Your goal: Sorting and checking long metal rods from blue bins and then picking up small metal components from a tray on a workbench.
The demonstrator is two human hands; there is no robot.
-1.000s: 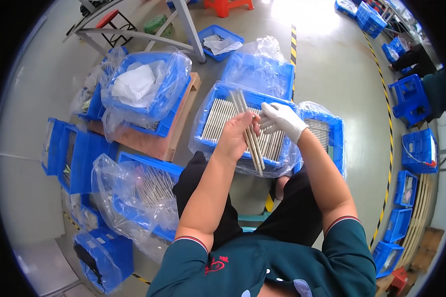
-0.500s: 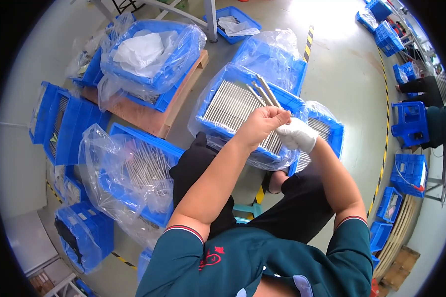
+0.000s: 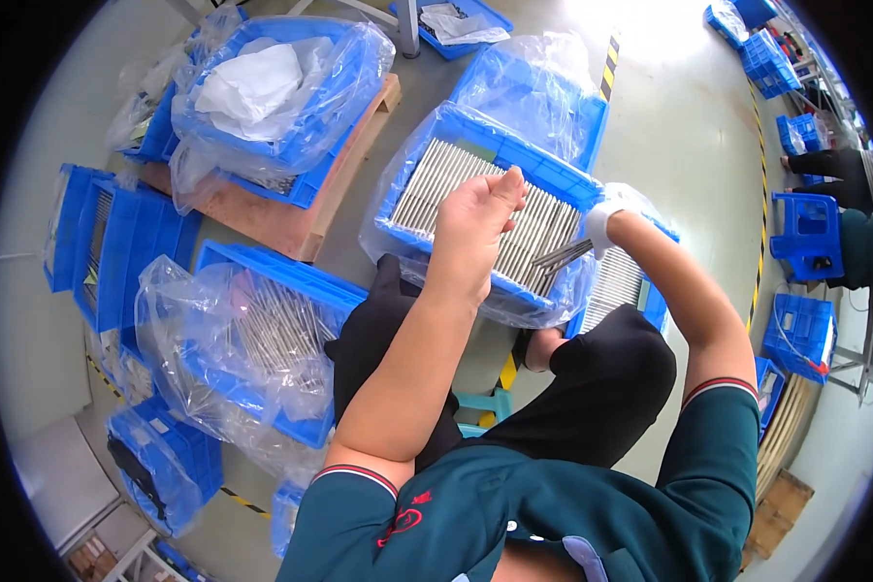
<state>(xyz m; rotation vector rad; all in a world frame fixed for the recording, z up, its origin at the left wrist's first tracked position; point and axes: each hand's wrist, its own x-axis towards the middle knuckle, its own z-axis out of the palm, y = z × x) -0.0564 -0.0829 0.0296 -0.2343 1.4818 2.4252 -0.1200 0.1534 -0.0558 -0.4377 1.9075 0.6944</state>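
My bare left hand (image 3: 477, 228) is closed with its fingers curled, above the blue bin (image 3: 535, 147) of thin metal rods (image 3: 451, 184). Nothing sticks out of that fist, and its inside is hidden. My right hand (image 3: 607, 221), in a white glove, is at the bin's right side, closed on a small bunch of metal rods (image 3: 563, 255). These slant down to the left, their ends over the rods lying side by side in the bin. Clear plastic film (image 3: 383, 209) lines the bin and hangs over its sides.
At the left, another film-covered bin (image 3: 310, 427) holds loose rods. A bin (image 3: 664, 306) of rods stands by my right knee. Stacked bins (image 3: 339, 145) rest on a wooden pallet (image 3: 262, 223). A person (image 3: 849, 184) is at the far right near a blue stool (image 3: 800, 233).
My hands have moved apart. The rods that stood up between them are now slanted down in my right hand, which has shifted right and up. My left hand has drawn off to the left.
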